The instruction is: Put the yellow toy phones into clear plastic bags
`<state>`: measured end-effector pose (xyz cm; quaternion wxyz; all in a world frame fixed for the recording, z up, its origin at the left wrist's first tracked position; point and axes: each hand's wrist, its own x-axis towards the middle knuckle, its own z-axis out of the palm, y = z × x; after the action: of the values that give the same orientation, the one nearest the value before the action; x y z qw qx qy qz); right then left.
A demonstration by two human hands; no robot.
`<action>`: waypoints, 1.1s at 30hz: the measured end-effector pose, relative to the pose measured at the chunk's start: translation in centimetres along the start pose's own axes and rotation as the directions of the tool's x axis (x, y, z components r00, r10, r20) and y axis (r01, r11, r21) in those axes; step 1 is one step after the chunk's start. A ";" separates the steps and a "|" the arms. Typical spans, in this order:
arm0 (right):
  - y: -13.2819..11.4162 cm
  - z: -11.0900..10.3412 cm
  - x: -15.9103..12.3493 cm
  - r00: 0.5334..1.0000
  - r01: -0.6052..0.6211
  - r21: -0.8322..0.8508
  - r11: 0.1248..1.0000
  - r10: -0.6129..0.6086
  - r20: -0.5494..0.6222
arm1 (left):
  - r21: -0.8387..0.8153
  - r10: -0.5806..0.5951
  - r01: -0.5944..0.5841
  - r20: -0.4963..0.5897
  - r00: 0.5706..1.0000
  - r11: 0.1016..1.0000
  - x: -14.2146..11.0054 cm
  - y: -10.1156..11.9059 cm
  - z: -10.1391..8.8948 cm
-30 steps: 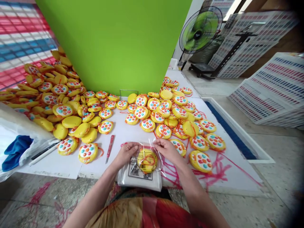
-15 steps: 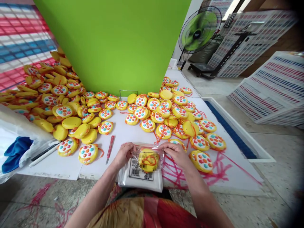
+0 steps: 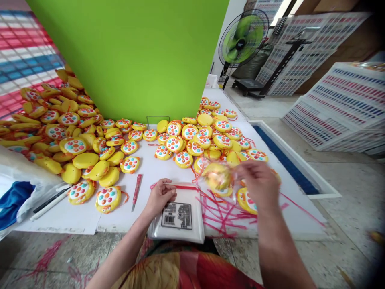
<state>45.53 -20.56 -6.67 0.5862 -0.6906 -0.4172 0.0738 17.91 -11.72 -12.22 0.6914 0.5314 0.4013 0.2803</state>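
My right hand (image 3: 258,181) is pinched on a clear bag with a yellow toy (image 3: 217,176) inside, held in the air to the right of the bag stack; the bag is blurred by motion. My left hand (image 3: 161,195) rests curled on the top left corner of a stack of clear plastic bags (image 3: 180,218) with a black barcode label, lying at the near edge of the white board (image 3: 75,208). Several yellow round toys with coloured buttons (image 3: 177,143) lie just beyond both hands.
A big heap of the same yellow toys (image 3: 69,132) fills the left side before a green panel (image 3: 135,56). A red-handled tool (image 3: 136,192) lies left of my left hand. Blue cloth (image 3: 13,198), a standing fan (image 3: 242,40) and stacked white crates (image 3: 339,108) surround.
My right hand lifted the bagged toy off the stack and carried it right and away. My left hand stayed on the stack's corner. The view shifted slightly right.
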 end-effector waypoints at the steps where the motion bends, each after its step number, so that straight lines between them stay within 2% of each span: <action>1: -0.1 -1.3 1.2 0.964 0.072 -0.023 0.997 -0.076 -0.253 | 0.105 0.028 -0.026 -0.016 0.999 0.994 0.0 -0.2 0.2; 2: -0.1 -2.3 2.3 0.888 0.151 -0.032 0.988 -0.150 -0.434 | 0.231 0.068 -0.058 -0.033 0.997 0.971 0.0 -0.3 0.4; 3: -0.1 -3.1 3.0 0.809 0.209 -0.062 0.976 -0.208 -0.550 | 0.368 0.114 -0.091 -0.042 0.993 0.925 -0.1 -0.4 0.6; 4: 0.1 -3.4 3.3 0.768 0.234 -0.104 0.967 -0.249 -0.590 | 0.500 0.165 -0.124 -0.037 0.986 0.857 -0.2 -0.5 0.9; 5: 0.3 -3.3 3.1 0.786 0.224 -0.164 0.961 -0.277 -0.552 | 0.618 0.211 -0.158 -0.013 0.978 0.770 -0.3 -0.5 1.2; 6: 0.7 -2.9 2.6 0.846 0.194 -0.243 0.950 -0.288 -0.449 | 0.716 0.246 -0.192 0.028 0.969 0.671 -0.4 -0.4 1.6; 8: 1.7 -1.2 0.7 0.969 0.160 -0.425 0.891 -0.223 -0.104 | 0.862 0.280 -0.241 0.121 0.952 0.446 -0.7 -0.1 2.4; 9: 2.3 -0.1 -0.6 0.981 0.195 -0.487 0.851 -0.182 0.074 | 0.911 0.280 -0.247 0.155 0.947 0.331 -0.9 0.1 2.8; 10: 2.9 1.0 -1.8 0.966 0.237 -0.538 0.809 -0.138 0.218 | 0.943 0.274 -0.245 0.180 0.945 0.226 -1.0 0.3 3.2; 11: 3.4 2.0 -3.0 0.949 0.260 -0.587 0.766 -0.090 0.303 | 0.961 0.267 -0.238 0.195 0.944 0.139 -1.1 0.4 3.5; 12: 3.9 2.9 -4.0 0.939 0.265 -0.633 0.728 -0.046 0.341 | 0.970 0.267 -0.232 0.205 0.942 0.073 -1.1 0.5 3.7; 14: 4.6 4.1 -5.2 0.940 0.238 -0.695 0.679 0.021 0.341 | 0.973 0.286 -0.232 0.222 0.932 0.000 -1.0 0.4 3.8; 16: 5.1 4.3 -5.3 0.944 0.198 -0.681 0.705 0.051 0.327 | 0.973 0.318 -0.230 0.226 0.921 -0.026 -0.7 0.1 3.6; 18: 5.4 3.8 -4.7 0.944 0.117 -0.579 0.807 0.090 0.317 | 0.974 0.356 -0.223 0.219 0.908 -0.028 -0.3 -0.4 3.3; 20: 5.3 3.0 -3.8 0.945 -0.086 -0.368 0.926 0.193 0.264 | 0.975 0.394 -0.224 0.213 0.894 -0.019 0.1 -1.0 3.1; 21: 5.1 2.6 -3.2 0.938 -0.222 -0.204 0.953 0.266 0.221 | 0.974 0.412 -0.227 0.212 0.886 -0.013 0.2 -1.2 3.0; 22: 4.8 2.3 -2.7 0.922 -0.350 -0.002 0.937 0.345 0.178 | 0.972 0.426 -0.235 0.216 0.879 -0.007 0.3 -1.4 2.9; 23: 4.3 2.1 -2.2 0.897 -0.441 0.215 0.871 0.418 0.146 | 0.969 0.437 -0.248 0.223 0.871 0.000 0.4 -1.6 2.9; 24: 3.7 2.1 -1.8 0.871 -0.482 0.416 0.771 0.476 0.126 | 0.964 0.442 -0.264 0.234 0.866 0.006 0.4 -1.7 2.9; 26: 2.4 2.5 -1.2 0.835 -0.454 0.683 0.572 0.541 0.102 | 0.955 0.444 -0.295 0.253 0.860 0.029 0.4 -1.8 2.8; 27: 1.8 2.9 -1.0 0.826 -0.432 0.745 0.508 0.555 0.101 | 0.951 0.446 -0.307 0.254 0.859 0.050 0.4 -1.8 2.8; 29: 0.7 4.0 -0.9 0.823 -0.425 0.778 0.463 0.556 0.118 | 0.940 0.455 -0.322 0.241 0.857 0.109 0.2 -1.7 2.7; 33: -0.5 6.2 -1.8 0.864 -0.458 0.723 0.518 0.451 0.224 | 0.912 0.487 -0.353 0.216 0.846 0.209 -0.4 -1.1 2.6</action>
<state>40.44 -17.14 -8.86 0.7770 -0.4661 -0.1551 0.3936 19.88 -13.62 -12.90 0.1348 0.8965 0.3669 0.2085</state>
